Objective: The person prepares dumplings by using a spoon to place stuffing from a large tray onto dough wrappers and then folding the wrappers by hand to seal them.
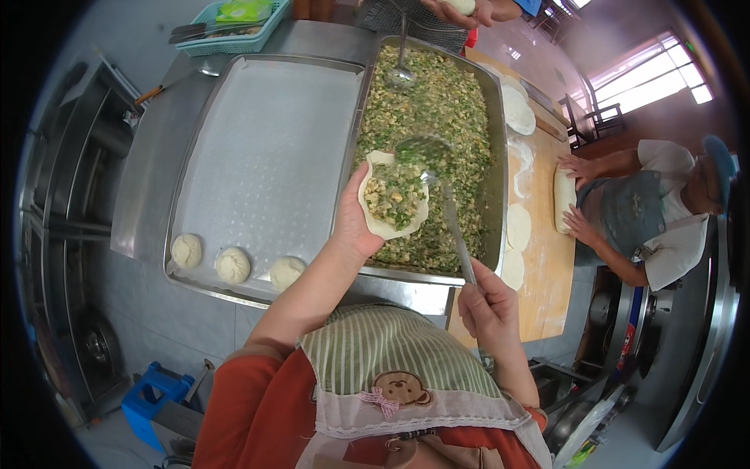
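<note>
My left hand [355, 217] cradles a round dough wrapper [385, 227] heaped with chopped green and pale filling. In my right hand [489, 302] is the handle of a metal ladle [457, 231]; its bowl, blurred and carrying filling, is above the filling tray at the wrapper's upper right edge. The deep metal tray of chopped filling [433, 105] lies under both. To its left is a shallow metal tray lined with white paper [269, 146]. Several closed buns stand along its near edge, one of them a pleated bun [232, 265] near the corner.
A second metal spoon [401, 75] rests in the filling's far end. Flat dough rounds [518, 227] lie on the floured wooden board [545, 258] at right, where a co-worker [644, 205] presses a dough roll [565, 196]. Another person's hands [463, 14] hold dough beyond. A turquoise basket [234, 44] stands far left.
</note>
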Available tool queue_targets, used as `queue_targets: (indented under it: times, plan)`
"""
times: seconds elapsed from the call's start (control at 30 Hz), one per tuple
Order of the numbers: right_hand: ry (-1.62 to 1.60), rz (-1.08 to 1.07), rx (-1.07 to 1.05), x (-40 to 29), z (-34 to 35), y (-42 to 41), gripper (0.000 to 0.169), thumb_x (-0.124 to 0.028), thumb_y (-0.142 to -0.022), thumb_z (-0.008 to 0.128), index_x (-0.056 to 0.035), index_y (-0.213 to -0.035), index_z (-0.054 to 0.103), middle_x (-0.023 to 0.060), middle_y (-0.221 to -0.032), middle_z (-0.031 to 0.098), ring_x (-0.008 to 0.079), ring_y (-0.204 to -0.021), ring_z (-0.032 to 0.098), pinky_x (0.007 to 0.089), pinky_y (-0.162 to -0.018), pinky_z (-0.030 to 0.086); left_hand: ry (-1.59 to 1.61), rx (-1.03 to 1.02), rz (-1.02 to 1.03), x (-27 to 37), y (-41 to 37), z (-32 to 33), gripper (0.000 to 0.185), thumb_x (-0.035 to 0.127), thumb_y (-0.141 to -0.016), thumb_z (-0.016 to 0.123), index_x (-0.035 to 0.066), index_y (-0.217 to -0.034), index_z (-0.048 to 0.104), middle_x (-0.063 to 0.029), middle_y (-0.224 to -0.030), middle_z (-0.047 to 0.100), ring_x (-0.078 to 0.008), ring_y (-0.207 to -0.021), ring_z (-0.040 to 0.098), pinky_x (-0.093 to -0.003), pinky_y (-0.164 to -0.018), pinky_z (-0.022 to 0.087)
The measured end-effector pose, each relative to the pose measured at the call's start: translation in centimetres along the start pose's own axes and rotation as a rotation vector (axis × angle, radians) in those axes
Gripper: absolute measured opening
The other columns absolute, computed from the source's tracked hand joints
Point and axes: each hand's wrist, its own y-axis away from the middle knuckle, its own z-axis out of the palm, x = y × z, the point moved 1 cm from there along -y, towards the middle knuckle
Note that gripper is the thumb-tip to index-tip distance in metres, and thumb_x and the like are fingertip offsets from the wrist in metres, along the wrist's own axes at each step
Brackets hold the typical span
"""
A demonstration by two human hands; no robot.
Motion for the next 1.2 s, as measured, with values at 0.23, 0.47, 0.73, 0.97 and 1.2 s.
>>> queue_targets:
  times: [0.23, 0.47, 0.73, 0.97, 1.2]
  plan:
    - [-0.311, 0.221, 0.030, -1.0, -0.3, -0.8, 0.036, -0.007, -0.096, 0.049, -0.0023, -0.132, 0.051, 0.0017, -0.058, 0.050, 0.0037, -0.036, 0.032, 0.0196, -0.033, 0.023, 0.033, -0.080, -0.013, 0.2, -0.5, -0.5, 0.042, 0.036, -0.099, 0.041, 0.009, -0.129, 0.053, -0.0112, -0.124, 0.059, -0.0277, -0.113, 0.058, -0.0456, -0.096, 0.048]
    - [-0.245, 0.232, 0.135, -1.1, -2.9, -3.4, 0.033, -0.011, -0.094, 0.048, -0.0009, -0.124, 0.054, -0.0010, -0.062, 0.051, 0.0056, -0.044, 0.040, 0.0188, -0.041, 0.028, 0.014, -0.176, -0.032, 0.4, -1.2, -1.3, 0.047, 0.041, -0.098, 0.039, 0.013, -0.134, 0.047, -0.0124, -0.128, 0.055, -0.0330, -0.116, 0.055, -0.0575, -0.094, 0.046]
    - [1.041, -0.203, 0.304, 5.0, -5.7, -8.0, 0.043, -0.016, -0.088, 0.063, -0.0008, -0.127, 0.052, 0.0181, -0.106, 0.061, 0.0307, -0.098, 0.061, 0.0366, -0.084, 0.050, 0.060, -0.178, -0.080, -0.5, -0.8, -0.5, 0.044, 0.038, -0.099, 0.040, 0.010, -0.130, 0.052, -0.0103, -0.126, 0.058, -0.0281, -0.114, 0.057, -0.0466, -0.098, 0.046]
    - [0.965, -0.899, -0.015, -0.8, 2.0, -9.9, 0.072, -0.032, -0.072, 0.077, -0.0077, -0.133, 0.047, 0.0167, -0.134, 0.047, 0.0378, -0.120, 0.047, 0.0479, -0.100, 0.039, 0.093, -0.153, -0.105, -1.9, -0.5, -0.6, 0.044, 0.042, -0.098, 0.042, 0.013, -0.129, 0.052, -0.0088, -0.124, 0.059, -0.0264, -0.114, 0.057, -0.0446, -0.098, 0.046]
    - [0.892, -0.920, -0.149, 0.0, 2.0, -12.3, 0.082, -0.037, -0.065, 0.079, -0.0071, -0.134, 0.046, 0.0161, -0.136, 0.046, 0.0375, -0.122, 0.048, 0.0520, -0.102, 0.039, 0.097, -0.146, -0.112, -1.9, 0.5, -0.9, 0.042, 0.041, -0.100, 0.038, 0.011, -0.126, 0.054, -0.0065, -0.120, 0.061, -0.0237, -0.111, 0.059, -0.0415, -0.097, 0.048]
